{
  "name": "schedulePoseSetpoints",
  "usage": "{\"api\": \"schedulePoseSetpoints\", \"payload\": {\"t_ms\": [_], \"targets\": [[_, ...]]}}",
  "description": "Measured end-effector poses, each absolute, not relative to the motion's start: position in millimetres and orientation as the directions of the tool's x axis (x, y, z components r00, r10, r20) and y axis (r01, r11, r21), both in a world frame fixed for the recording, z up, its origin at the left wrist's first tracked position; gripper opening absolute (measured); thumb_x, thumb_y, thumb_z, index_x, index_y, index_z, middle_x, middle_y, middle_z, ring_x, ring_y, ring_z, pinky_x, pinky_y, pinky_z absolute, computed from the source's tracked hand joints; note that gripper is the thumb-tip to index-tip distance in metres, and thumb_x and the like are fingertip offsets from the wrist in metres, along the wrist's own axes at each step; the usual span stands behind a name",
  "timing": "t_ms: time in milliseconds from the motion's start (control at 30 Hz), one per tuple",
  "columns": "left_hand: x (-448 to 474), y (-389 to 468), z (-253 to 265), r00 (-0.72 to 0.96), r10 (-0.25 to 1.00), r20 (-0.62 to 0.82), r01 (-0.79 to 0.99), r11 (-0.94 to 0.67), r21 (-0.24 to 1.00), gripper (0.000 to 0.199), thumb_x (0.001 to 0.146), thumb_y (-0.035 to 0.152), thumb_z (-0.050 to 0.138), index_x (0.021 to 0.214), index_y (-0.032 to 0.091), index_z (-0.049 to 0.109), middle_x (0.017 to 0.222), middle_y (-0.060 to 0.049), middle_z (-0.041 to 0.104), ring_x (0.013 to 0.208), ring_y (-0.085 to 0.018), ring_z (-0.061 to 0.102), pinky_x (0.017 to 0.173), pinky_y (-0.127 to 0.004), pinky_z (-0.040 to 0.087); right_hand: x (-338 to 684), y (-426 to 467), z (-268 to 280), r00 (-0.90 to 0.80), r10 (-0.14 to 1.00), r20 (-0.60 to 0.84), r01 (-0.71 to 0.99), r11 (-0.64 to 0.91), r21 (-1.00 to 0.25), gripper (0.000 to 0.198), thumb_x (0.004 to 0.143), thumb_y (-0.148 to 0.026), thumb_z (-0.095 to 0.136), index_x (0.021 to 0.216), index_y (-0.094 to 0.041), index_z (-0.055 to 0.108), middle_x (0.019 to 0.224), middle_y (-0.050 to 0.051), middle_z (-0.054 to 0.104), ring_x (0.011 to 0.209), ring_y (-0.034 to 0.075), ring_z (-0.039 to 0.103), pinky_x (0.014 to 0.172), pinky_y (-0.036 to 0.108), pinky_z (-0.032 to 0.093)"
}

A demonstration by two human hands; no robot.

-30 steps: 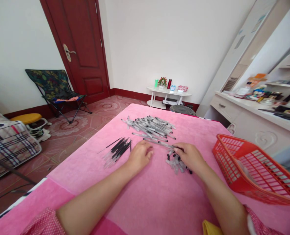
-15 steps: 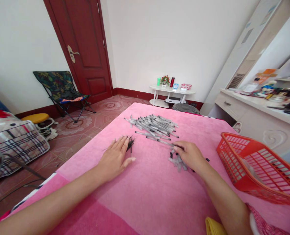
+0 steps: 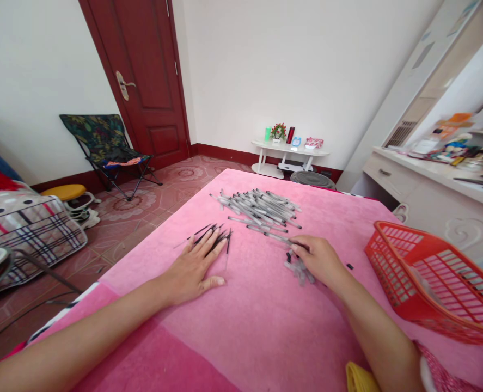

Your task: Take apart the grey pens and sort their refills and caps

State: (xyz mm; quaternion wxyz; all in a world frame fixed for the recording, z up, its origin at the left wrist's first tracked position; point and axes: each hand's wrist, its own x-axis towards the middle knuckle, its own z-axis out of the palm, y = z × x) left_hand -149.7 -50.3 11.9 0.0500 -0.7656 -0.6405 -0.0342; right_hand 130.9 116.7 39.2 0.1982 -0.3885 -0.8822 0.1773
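My left hand (image 3: 192, 272) lies flat with its fingers spread on top of several thin black pen refills (image 3: 228, 242), whose tips poke out beyond the fingers. On the right, my right hand (image 3: 321, 258) pinches the near end of a clear pen (image 3: 277, 238) with a dark end, held low over the cloth and pointing left. Below that hand sits a small heap of clear pen caps (image 3: 299, 272), partly covered by it. Farther back is a loose pile of clear pens (image 3: 261, 207) with black ends.
A pink cloth (image 3: 241, 332) covers the table. An orange-red plastic basket (image 3: 392, 272) stands at the right edge. One small black piece (image 3: 349, 266) lies between the basket and my right hand. Something yellow (image 3: 359, 378) shows at the bottom, by my right forearm.
The fingers of my left hand have spread apart, and more black refills show between and beyond them. My right hand keeps its pinch on the pen. The view has shifted slightly.
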Motion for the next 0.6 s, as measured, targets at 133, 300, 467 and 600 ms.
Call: {"api": "schedulePoseSetpoints", "payload": {"t_ms": [133, 300, 467, 600], "targets": [[-160, -49, 4, 0.066, 0.985, 0.158, 0.998, -0.065, -0.015, 0.08, 0.081, 0.064, 0.026, 0.143, 0.018, 0.007, 0.149, -0.013, 0.005, 0.137, -0.028, 0.007, 0.108, -0.048, 0.011, 131, 118, 37, -0.614, 0.762, 0.208, 0.623, 0.629, -0.464, 0.023, 0.077, -0.02, 0.048, 0.087, -0.022, 0.069, 0.078, 0.002, 0.069, 0.072, 0.015, 0.062, 0.066, 0.024, 0.046], [-171, -44, 0, 0.009, 0.989, 0.151, 1.0, -0.01, 0.009, 0.079, 0.082, 0.063, 0.026, 0.143, 0.015, 0.011, 0.149, -0.014, 0.007, 0.136, -0.028, 0.01, 0.108, -0.045, 0.014, 130, 117, 39, -0.618, 0.758, 0.209, 0.618, 0.633, -0.466, 0.024, 0.076, -0.021, 0.048, 0.088, -0.021, 0.069, 0.079, 0.002, 0.069, 0.072, 0.016, 0.062, 0.066, 0.024, 0.045], [-175, -39, -2, -0.035, 0.983, 0.181, 0.998, 0.026, 0.055, 0.077, 0.082, 0.062, 0.029, 0.143, 0.017, 0.013, 0.149, -0.014, 0.011, 0.136, -0.028, 0.012, 0.107, -0.046, 0.017, 128, 114, 43, -0.623, 0.756, 0.203, 0.613, 0.633, -0.474, 0.023, 0.076, -0.021, 0.047, 0.083, -0.02, 0.068, 0.074, 0.002, 0.068, 0.069, 0.016, 0.061, 0.062, 0.024, 0.043], [-179, -37, -4, -0.129, 0.97, 0.206, 0.986, 0.103, 0.133, 0.076, 0.083, 0.06, 0.029, 0.142, 0.013, 0.017, 0.148, -0.016, 0.014, 0.135, -0.029, 0.014, 0.108, -0.046, 0.02, 127, 111, 45, -0.633, 0.745, 0.211, 0.602, 0.645, -0.47, 0.022, 0.076, -0.021, 0.046, 0.08, -0.02, 0.067, 0.077, 0.003, 0.067, 0.068, 0.015, 0.061, 0.059, 0.023, 0.041]]}}
